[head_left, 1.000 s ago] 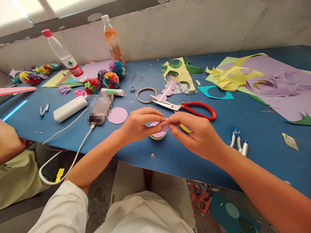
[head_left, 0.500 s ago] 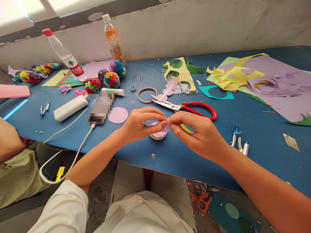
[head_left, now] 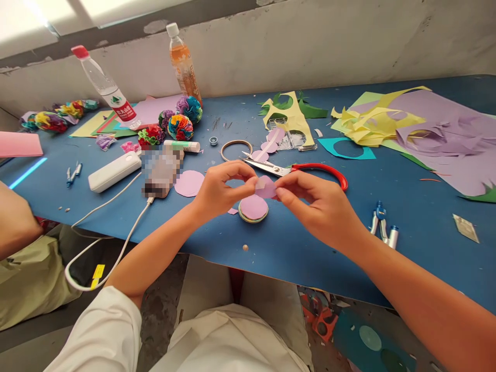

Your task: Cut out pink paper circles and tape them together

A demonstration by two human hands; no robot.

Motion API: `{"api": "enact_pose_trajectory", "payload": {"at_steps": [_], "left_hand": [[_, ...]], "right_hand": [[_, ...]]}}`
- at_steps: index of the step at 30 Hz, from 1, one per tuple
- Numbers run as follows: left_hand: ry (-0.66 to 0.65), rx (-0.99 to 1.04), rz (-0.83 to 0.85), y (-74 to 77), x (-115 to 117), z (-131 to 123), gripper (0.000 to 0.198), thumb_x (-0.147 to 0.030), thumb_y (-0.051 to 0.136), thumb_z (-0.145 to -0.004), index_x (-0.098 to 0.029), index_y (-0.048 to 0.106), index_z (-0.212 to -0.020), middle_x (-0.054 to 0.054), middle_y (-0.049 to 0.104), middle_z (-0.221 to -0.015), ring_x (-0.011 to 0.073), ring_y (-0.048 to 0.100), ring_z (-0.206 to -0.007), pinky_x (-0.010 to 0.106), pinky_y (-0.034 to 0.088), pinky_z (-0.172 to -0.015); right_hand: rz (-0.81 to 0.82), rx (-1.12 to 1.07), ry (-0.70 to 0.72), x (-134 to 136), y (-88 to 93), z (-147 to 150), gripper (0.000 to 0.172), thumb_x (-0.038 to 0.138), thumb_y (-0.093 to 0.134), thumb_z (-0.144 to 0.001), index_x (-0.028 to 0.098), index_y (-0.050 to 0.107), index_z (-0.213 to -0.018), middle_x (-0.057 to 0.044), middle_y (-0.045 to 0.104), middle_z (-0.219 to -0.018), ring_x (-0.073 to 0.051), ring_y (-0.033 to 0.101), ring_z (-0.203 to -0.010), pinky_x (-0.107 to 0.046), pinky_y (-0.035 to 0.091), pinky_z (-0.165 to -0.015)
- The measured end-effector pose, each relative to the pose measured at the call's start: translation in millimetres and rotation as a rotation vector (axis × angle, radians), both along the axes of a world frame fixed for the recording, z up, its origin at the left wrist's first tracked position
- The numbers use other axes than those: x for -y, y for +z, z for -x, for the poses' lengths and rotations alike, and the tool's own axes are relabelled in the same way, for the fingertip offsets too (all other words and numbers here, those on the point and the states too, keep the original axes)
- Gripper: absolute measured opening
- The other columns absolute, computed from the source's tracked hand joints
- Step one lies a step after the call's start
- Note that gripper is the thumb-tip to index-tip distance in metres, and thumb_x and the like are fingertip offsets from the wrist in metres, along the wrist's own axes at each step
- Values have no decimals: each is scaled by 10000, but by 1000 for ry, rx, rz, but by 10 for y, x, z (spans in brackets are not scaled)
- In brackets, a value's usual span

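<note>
The thumb and forefinger of the left hand [head_left: 227,188] are clamped on one edge of a thin light-purple paper piece [head_left: 267,189], and those of the right hand [head_left: 315,206] pinch its other edge. The paper is held up above the table, just behind a low stack of round paper discs [head_left: 253,207] with a light-purple one on top. Half a second ago the fingertips nearly met over the paper; now they've drawn apart, and more of it shows, with a small pale patch near the left fingers. The stack, partly covered then, has come into full view, a little purple scrap [head_left: 232,211] beside it.

Just beyond the hands lie open steel scissors with a red handle [head_left: 323,168]. Left of the left hand is a flat light-purple paper disc [head_left: 190,183]. A silver-and-blue metal compass [head_left: 382,219] sits close beside the right forearm. From the stack, bare blue tabletop [head_left: 217,237] runs to the front edge, leaving room between the forearms. A white charging cable [head_left: 126,245] loops over that edge beside the left forearm.
</note>
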State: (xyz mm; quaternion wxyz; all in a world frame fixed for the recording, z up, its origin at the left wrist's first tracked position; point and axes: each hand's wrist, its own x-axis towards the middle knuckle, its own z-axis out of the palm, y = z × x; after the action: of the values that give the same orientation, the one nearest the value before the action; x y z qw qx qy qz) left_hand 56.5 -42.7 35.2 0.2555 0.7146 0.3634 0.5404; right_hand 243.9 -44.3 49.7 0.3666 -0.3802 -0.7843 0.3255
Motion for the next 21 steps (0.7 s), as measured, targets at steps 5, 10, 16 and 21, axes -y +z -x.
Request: {"api": "enact_pose_trajectory", "payload": {"at_steps": [5,10,16,21], "left_hand": [[118,46,96,6,-54,42,70,-146,602,-749,-153,626,-683,-5,646,-697,83,578,-680,201,505,-661],[275,62,171,33,-101,97,89,-213,611,-747,-156,631,-681,-10,657,-697,86,586,-658,199,494,-645],[507,-268,174,65,-173,251,190,-286,567,-810,-161,639,-687,-7,641,-646,107,535,-580,234,443,-602],[512,-688,330,-13,-219,307,370,-346,427,-918,-162,657,-694,60,678,-682,192,598,-654,311,461,-667]], "right_hand": [[126,-131,-85,-65,-35,-12,87,304,578,-803,220,600,-803,-14,676,-774,-160,637,-655,-290,524,-628],[155,-171,-168,-127,-48,-18,76,288,597,-800,213,596,-804,5,645,-690,-140,626,-624,-278,533,-639],[211,-208,-184,-171,-42,-21,143,342,640,-786,203,610,-780,13,626,-639,-127,603,-579,-276,539,-604],[278,-193,-138,-209,-82,-29,212,410,675,-745,202,633,-757,-2,647,-691,-129,594,-581,-286,546,-573]]}}
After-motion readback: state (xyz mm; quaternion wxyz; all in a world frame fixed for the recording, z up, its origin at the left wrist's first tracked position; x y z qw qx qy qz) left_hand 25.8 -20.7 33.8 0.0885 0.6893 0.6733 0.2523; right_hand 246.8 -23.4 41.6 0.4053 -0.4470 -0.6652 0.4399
